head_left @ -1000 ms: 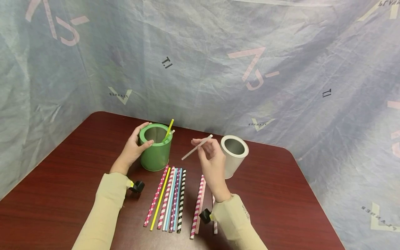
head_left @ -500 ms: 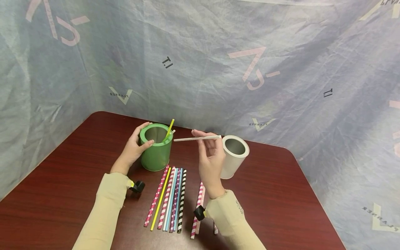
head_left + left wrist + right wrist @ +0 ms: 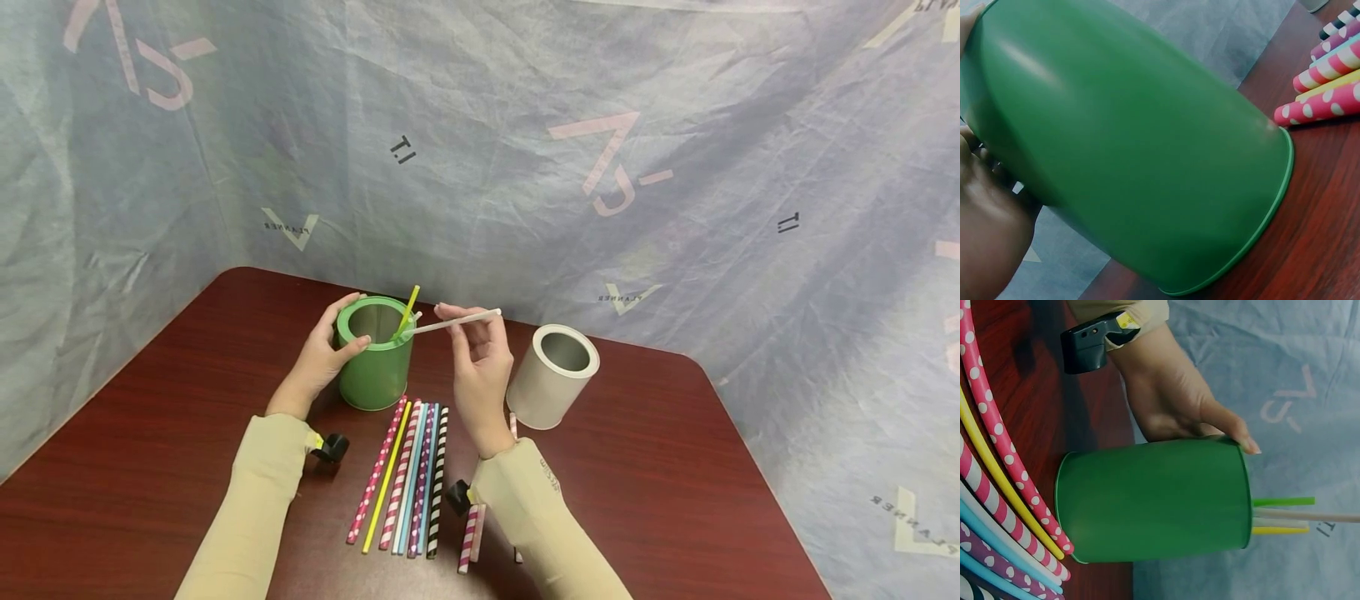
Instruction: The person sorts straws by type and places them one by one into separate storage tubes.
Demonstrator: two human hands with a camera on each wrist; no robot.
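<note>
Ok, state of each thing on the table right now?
green can: upright, open, straws inside, gripped by left hand
white straw: pinched by right hand, tip at the green can's rim
white can: tilted, open, untouched
loose straws: flat on table

white can: stands open-topped on the dark red tabletop, toward the far edge, right of centre. row of patterned and plain straws: lies side by side near the front edge; two more, possibly three, lie just to its right. backdrop: wrinkled grey sheet behind the far edge.
</note>
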